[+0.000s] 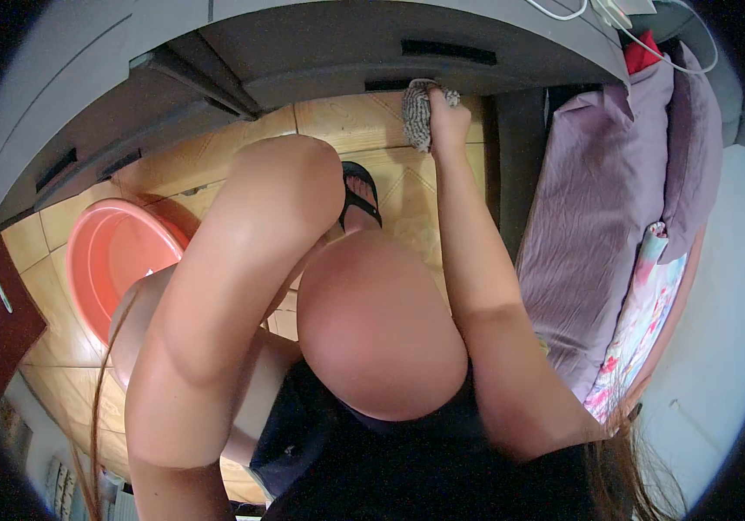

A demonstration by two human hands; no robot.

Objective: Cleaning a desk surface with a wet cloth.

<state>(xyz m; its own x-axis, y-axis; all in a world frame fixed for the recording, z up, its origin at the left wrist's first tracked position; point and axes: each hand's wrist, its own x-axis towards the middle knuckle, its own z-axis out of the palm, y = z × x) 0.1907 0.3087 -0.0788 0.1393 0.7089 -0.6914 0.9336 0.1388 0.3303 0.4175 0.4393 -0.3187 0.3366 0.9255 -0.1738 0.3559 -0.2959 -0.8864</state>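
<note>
The right hand has its grip closed on a grey ribbed cloth, held at the lower edge of the grey cabinet, by a dark recess; firm contact cannot be confirmed. The left hand is out of view. The step in hand appears to be wiping the cabinet front; the next move likely calls for even pressure along that edge. Beyond, a pink basin stands left on the tiled floor, purple bedding lies right.
</note>
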